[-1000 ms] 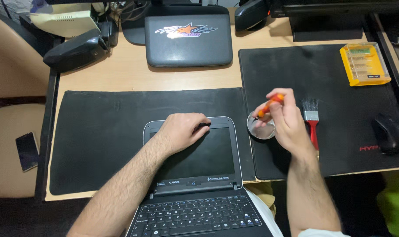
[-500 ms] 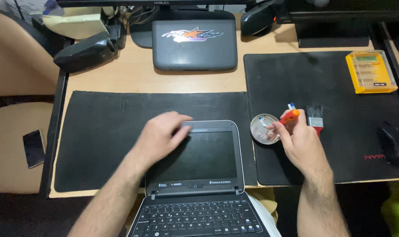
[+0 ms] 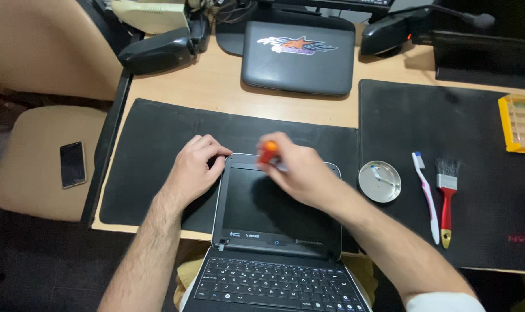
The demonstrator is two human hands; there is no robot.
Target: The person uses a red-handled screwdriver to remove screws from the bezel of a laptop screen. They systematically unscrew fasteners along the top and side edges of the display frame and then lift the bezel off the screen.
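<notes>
A small open laptop (image 3: 274,225) lies flat at the desk's front edge, its dark screen on a black mat (image 3: 158,150) and its keyboard overhanging toward me. My left hand (image 3: 196,167) rests on the screen's top left corner, fingers curled on the bezel. My right hand (image 3: 294,167) hovers over the screen's top edge and grips an orange-handled screwdriver (image 3: 268,151), which is blurred by motion.
A round metal dish (image 3: 379,181) with small parts, a white toothbrush (image 3: 427,196) and a red-handled brush (image 3: 446,199) lie on the right mat. A closed grey laptop (image 3: 298,58) sits at the back, a yellow case (image 3: 521,122) far right, a phone (image 3: 73,164) on a chair at left.
My right hand has carried the screwdriver left from beside the metal dish to the laptop screen's top edge. My left hand slid from the screen's top toward its left corner.
</notes>
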